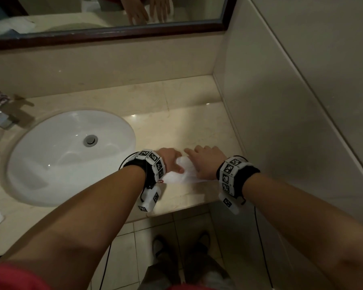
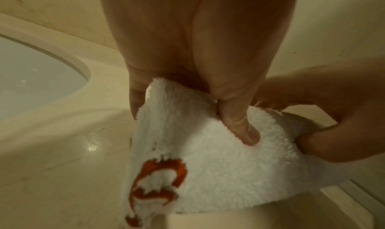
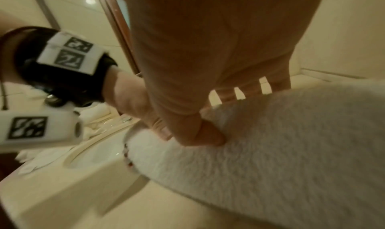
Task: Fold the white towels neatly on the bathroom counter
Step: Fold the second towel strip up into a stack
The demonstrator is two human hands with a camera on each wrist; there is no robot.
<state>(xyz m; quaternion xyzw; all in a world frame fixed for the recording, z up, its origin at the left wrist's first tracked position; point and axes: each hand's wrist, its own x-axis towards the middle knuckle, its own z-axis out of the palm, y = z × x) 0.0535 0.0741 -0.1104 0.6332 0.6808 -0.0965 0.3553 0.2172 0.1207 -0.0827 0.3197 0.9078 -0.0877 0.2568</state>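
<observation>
a small white towel (image 1: 181,174) is held against the surface (image 1: 176,122) just right of the sink (image 1: 69,155), near the front edge, its long axis running left to right. the left hand (image 1: 170,159) pinches its left end, thumb on top; the right hand (image 1: 205,162) presses the right end with spread fingers. nothing is seen in the basin.

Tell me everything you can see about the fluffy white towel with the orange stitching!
The fluffy white towel with orange stitching is small and looks like soft terry cloth. It lies near the front edge of the shiny beige stone counter, right of the white oval sink. Orange embroidery marks one corner. It looks partly folded. The left hand grips it, thumb pressed into the pile. The right hand rests on it, fingers spread, thumb digging in.
</observation>
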